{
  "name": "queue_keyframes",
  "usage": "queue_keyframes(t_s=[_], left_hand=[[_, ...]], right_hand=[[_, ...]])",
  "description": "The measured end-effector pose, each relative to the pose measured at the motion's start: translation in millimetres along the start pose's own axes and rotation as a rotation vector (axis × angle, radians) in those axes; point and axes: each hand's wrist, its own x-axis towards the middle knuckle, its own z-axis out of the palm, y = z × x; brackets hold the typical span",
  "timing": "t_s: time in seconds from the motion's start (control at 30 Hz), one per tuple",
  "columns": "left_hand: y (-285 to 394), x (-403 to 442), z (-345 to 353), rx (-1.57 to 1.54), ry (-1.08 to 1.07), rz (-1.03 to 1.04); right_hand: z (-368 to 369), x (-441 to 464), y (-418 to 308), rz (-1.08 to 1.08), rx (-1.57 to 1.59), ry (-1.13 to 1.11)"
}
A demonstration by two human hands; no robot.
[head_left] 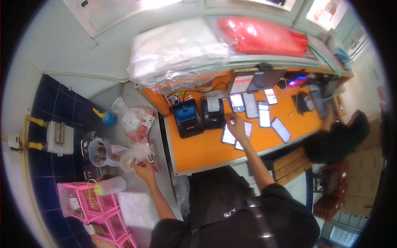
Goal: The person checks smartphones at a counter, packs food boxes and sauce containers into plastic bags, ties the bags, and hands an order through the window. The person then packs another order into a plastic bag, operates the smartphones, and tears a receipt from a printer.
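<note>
On the left, my left hand (143,168) is at a small clear bag with pale contents (127,163), its fingers closed on the bag's edge. Larger plastic bags (138,124) lie just beyond it on the metal counter. My right hand (235,124) is raised over the orange desk (186,155), fingers curled; whether they hold anything is too small to tell. Below and beside it lie phones (243,134) with lit screens. A black printer (213,111) stands just left of my right hand, and a larger blue-topped printer (188,118) is beside that one.
More phones (264,114) lie below a tablet (250,82). A clear pitcher (99,153), a squeeze bottle (111,186) and pink baskets (89,198) are at the left. Another person in black (335,140) reaches onto the desk's right end. Plastic packs (178,49) fill the shelf.
</note>
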Motion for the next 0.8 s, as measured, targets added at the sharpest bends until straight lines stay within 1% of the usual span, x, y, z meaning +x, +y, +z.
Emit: queue_keyframes(t_s=[0.03,0.07,0.1,0.13,0.2,0.23,0.27,0.3,0.33,0.37,0.4,0.47,0.5,0.57,0.6,0.63,0.67,0.7,0.73,0.77,0.8], left_hand=[[6.7,-16.1,-1.1,-0.23,0.0,-0.039],[9.8,-32.1,0.5,-0.227,0.01,-0.044],[13.2,-47.5,2.1,-0.236,0.109,0.017],[18.7,-62.8,4.3,-0.241,0.207,0.082],[42.2,-103.8,7.4,-0.202,0.208,-0.005],[37.7,-120.7,17.9,-0.243,0.109,0.015],[34.0,-136.1,31.8,-0.285,0.01,0.032],[43.8,-147.9,43.2,-0.279,-0.225,-0.036],[57.1,-157.6,55.9,-0.269,-0.457,-0.106],[75.5,-166.6,71.5,-0.373,-0.643,-0.18],[96.3,-171.5,88.5,-0.479,-0.829,-0.253],[134.3,-172.2,121.8,-0.686,-1.052,-0.316],[148.8,-170.2,141.0,-0.688,-1.045,-0.317],[173.0,-160.8,180.9,-1.151,-1.014,-0.694],[183.6,-154.6,190.2,-1.157,-1.021,-0.684],[191.9,-145.6,197.6,-1.177,-1.014,-0.76],[197.7,-140.7,202.0,-1.19,-1.007,-0.841],[188.0,-139.4,213.7,-1.193,-1.016,-0.836],[167.0,-138.4,231.2,-0.916,-1.047,-0.584],[156.1,-137.3,240.5,-0.632,-1.047,-0.335],[164.3,-142.5,241.0,-0.498,-0.847,-0.282]], right_hand=[[5.0,19.1,7.1,-0.004,0.004,-0.007],[14.6,38.7,21.4,-0.076,-0.095,0.01],[22.3,59.8,31.3,-0.15,-0.192,0.028],[26.9,81.8,33.6,-0.156,-0.18,0.023],[37.0,115.9,39.7,0.018,-0.441,-0.363],[44.9,129.6,49.5,0.014,-0.431,-0.367],[54.9,141.8,62.9,-0.032,-0.377,-0.442],[62.4,147.7,72.9,-0.08,-0.321,-0.519],[69.0,149.1,74.0,-0.063,-0.303,-0.478],[72.5,149.0,73.9,-0.07,-0.29,-0.488],[74.3,145.7,73.0,-0.078,-0.207,-0.474],[67.8,130.9,70.7,-0.093,-0.053,-0.447],[58.1,115.1,61.4,-0.076,0.023,-0.447],[36.4,66.9,38.5,-0.02,0.178,-0.456],[31.0,35.3,47.3,-0.205,0.355,-0.417],[8.2,7.2,31.9,-0.017,0.347,-0.528],[-11.8,-8.8,24.2,-0.003,0.373,-0.617],[-10.8,-20.7,42.4,-0.193,0.271,-0.589],[-8.2,-26.9,58.8,-0.34,0.309,-0.552],[-15.5,-22.1,53.1,-0.343,0.312,-0.548],[-26.0,-17.0,40.0,-0.185,0.316,-0.54]])
